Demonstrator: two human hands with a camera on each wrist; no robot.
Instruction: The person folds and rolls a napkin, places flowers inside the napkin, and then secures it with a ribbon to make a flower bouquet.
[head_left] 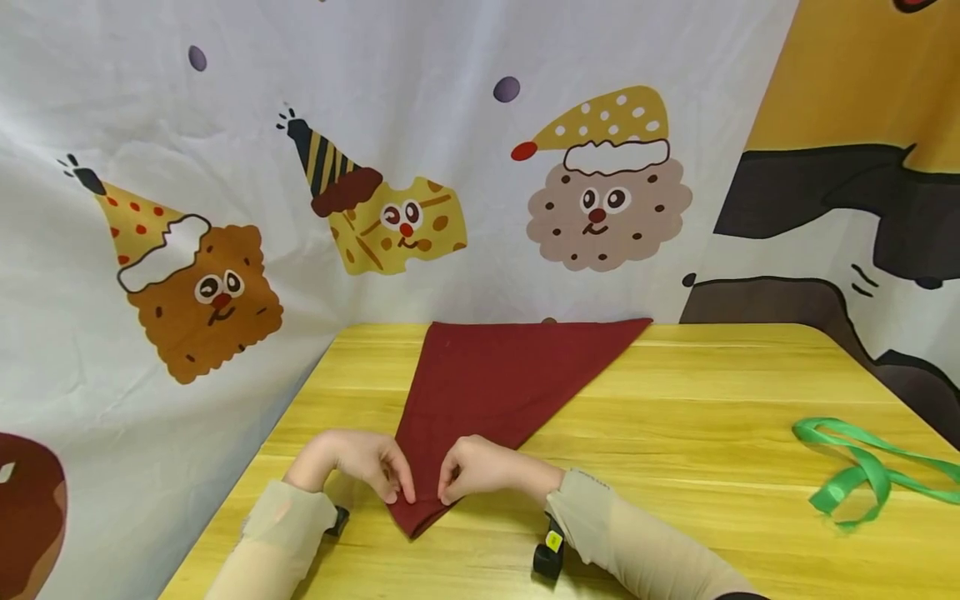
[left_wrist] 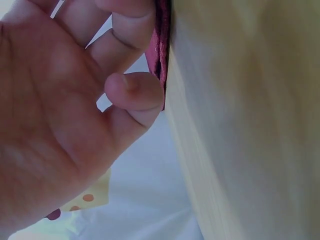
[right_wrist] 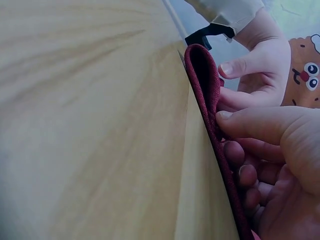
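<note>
Red cloth (head_left: pixel 495 375) on wood-grained table (head_left: pixel 675 408); cartoon backdrop (head_left: pixel 427 108) behind
Left hand (head_left: pixel 366 460) and right hand (head_left: pixel 483 470) pinch its folded near corner; green ribbon (head_left: pixel 840 487) lies at right.

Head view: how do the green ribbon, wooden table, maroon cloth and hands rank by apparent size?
1. Wooden table
2. Maroon cloth
3. Green ribbon, by visible spread
4. Left hand, right hand: too alike to rank

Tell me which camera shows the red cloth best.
The head view: it shows most of the red cloth spread on the table. The right wrist view shows its looped fold side-on; the left wrist view, just a sliver.
</note>
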